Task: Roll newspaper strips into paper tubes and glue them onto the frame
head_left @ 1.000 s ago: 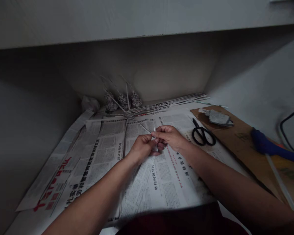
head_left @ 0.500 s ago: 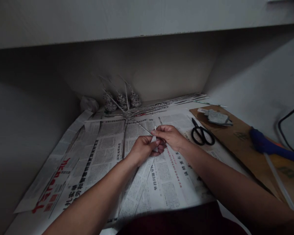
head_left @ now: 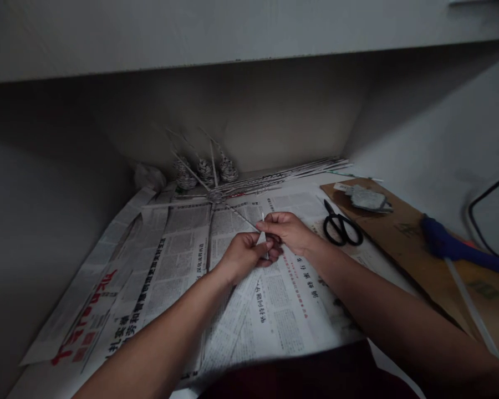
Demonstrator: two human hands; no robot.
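Over the middle of the newspaper-covered surface, my left hand (head_left: 247,250) and my right hand (head_left: 286,231) meet, both closed. Between their fingers is a newspaper strip (head_left: 263,238), folded or rolled narrow, its thin tip poking up past my right thumb. The lower part of the strip seems to trail down toward me, hard to tell from the printed sheets. A thin rolled paper stick (head_left: 242,216) runs from the fingertips up to a woven paper hub (head_left: 215,195), from which several sticks radiate.
Behind the hub stand three woven paper pieces (head_left: 228,168). A bundle of paper sticks (head_left: 291,176) lies along the back. Black scissors (head_left: 341,228) rest right of my hands. Farther right, cardboard (head_left: 403,227) carries a grey pad (head_left: 370,198) and a blue glue gun (head_left: 453,244). A shelf overhangs.
The whole view has shifted very slightly. My hands keep nearly the same grip and place, with only small finger movement at the strip.
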